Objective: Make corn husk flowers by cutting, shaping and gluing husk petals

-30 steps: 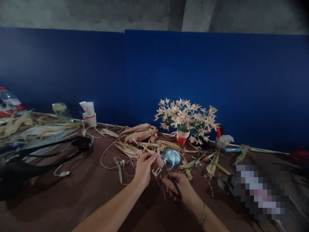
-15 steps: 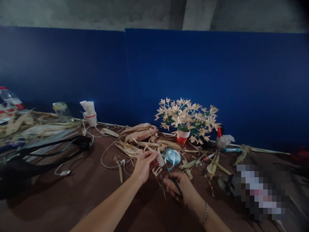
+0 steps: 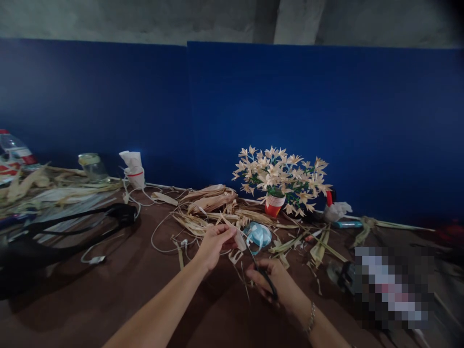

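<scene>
My left hand [image 3: 214, 243] pinches a pale strip of dried leaf [image 3: 239, 238] above the brown table [image 3: 108, 299]. My right hand [image 3: 272, 281] grips black-handled scissors [image 3: 261, 271] whose blades point up at the strip. Small leaf offcuts [image 3: 236, 257] lie just below the strip. A roll of light blue ribbon [image 3: 258, 235] sits right behind the strip. A heap of dried leaves [image 3: 208, 205] lies beyond my left hand.
A red cup of handmade leaf flowers [image 3: 279, 181] stands at the back against the blue wall. White cables [image 3: 159, 232], a black strap [image 3: 72, 222], a glass jar [image 3: 92, 166] and a paper cup [image 3: 135, 175] lie left. A dark device [image 3: 340, 274] lies right.
My left hand has shifted slightly up and left with the strip. My right hand with the scissors has slid a little toward me and to the right.
</scene>
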Demonstrator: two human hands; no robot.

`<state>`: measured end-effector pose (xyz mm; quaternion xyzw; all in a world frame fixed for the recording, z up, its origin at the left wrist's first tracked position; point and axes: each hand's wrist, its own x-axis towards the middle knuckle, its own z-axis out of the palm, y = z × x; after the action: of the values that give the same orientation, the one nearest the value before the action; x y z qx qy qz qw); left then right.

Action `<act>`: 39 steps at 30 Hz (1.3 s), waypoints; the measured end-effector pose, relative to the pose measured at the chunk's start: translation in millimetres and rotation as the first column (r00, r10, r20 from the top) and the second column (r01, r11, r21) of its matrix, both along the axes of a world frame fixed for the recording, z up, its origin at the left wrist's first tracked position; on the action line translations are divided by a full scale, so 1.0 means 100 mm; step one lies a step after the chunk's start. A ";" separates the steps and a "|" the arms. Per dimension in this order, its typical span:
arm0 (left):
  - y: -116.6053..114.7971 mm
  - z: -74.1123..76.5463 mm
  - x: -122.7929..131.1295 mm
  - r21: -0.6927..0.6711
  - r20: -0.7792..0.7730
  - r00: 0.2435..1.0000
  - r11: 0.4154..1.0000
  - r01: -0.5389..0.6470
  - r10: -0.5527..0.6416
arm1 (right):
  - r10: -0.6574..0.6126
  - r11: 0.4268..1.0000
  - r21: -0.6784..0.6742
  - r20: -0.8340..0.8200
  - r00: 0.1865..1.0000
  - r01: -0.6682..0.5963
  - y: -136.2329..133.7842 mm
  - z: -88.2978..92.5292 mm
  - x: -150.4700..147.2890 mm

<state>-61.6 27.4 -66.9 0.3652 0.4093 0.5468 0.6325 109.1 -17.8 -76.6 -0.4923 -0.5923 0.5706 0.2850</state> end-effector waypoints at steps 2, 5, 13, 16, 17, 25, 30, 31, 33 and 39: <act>0.00 0.00 -0.01 0.006 -0.011 1.000 1.000 0.012 -0.012 | 0.002 1.000 -0.003 0.006 1.000 -0.002 0.00 0.00 0.01; 0.01 0.00 -0.03 0.005 -0.029 0.999 0.999 0.034 -0.034 | 0.010 1.000 -0.008 0.002 1.000 -0.010 0.00 0.00 0.01; 0.02 -0.04 -0.02 0.034 -0.029 0.998 0.998 0.058 -0.057 | -0.034 0.999 -0.034 -0.068 0.997 0.031 0.03 -0.12 -0.02; 0.02 -0.05 -0.02 0.044 -0.037 0.996 0.996 0.077 -0.076 | -0.040 0.999 -0.019 -0.085 0.996 0.038 0.04 -0.15 -0.02; 0.02 -0.05 -0.02 0.042 -0.039 0.996 0.996 0.079 -0.078 | -0.041 0.999 -0.016 -0.084 0.996 0.040 0.04 -0.15 -0.02; 0.02 -0.01 -0.05 0.029 -0.070 0.994 0.996 0.085 -0.083 | -0.022 1.000 0.002 -0.025 0.999 0.022 0.02 -0.06 -0.01; 0.02 0.02 -0.10 0.063 -0.106 0.983 0.985 0.158 -0.151 | 0.036 0.999 0.004 0.018 0.999 -0.036 0.01 -0.05 0.00; 0.01 0.03 -0.10 0.072 -0.112 0.980 0.982 0.175 -0.167 | 0.044 0.999 0.004 0.028 0.999 -0.044 0.02 -0.07 0.00; 0.01 0.04 -0.11 0.082 -0.116 0.975 0.976 0.200 -0.190 | 0.052 0.999 0.003 0.046 0.998 -0.053 0.03 -0.10 0.01; 0.03 0.02 -0.16 0.083 -0.138 0.961 0.964 0.254 -0.241 | 0.117 0.993 0.013 0.074 0.990 -0.118 0.04 -0.14 0.04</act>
<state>-77.2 30.6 -64.6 0.4784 0.3718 0.4588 0.6499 112.7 -13.3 -90.9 -0.4746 -0.6353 0.5629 0.2331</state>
